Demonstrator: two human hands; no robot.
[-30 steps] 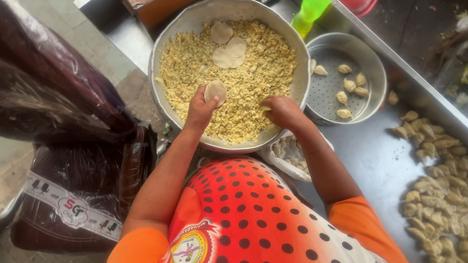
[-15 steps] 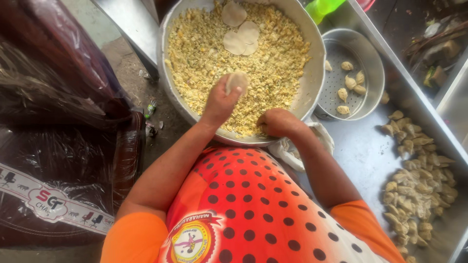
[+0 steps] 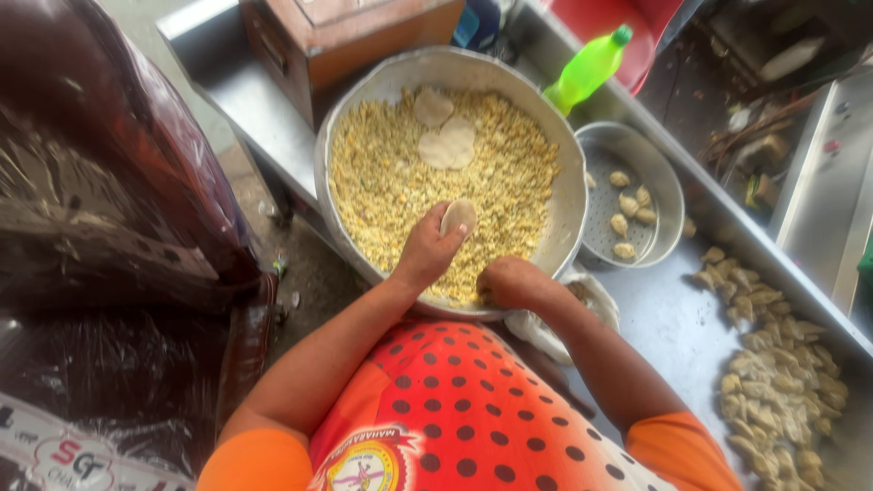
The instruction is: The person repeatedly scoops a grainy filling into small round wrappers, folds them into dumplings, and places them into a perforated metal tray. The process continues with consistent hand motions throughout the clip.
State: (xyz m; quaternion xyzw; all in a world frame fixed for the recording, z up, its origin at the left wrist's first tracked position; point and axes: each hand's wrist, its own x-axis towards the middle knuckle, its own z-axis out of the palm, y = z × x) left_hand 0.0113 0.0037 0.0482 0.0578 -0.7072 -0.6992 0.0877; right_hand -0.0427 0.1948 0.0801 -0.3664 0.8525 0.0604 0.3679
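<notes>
The left hand [image 3: 427, 250] grips a small round dough disc [image 3: 459, 216] over the big metal bowl [image 3: 359, 109] of yellow crumbly filling [image 3: 391, 182]. The right hand [image 3: 514, 282] rests curled, knuckles up, in the filling at the near rim; whether it holds any I cannot tell

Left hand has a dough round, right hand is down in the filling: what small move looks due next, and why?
Probably the right hand lifts a pinch of the yellow filling onto the dough round. The left hand holds that round up over the big metal bowl, its face looks bare, and the right hand rests curled in the filling beside it.
</notes>
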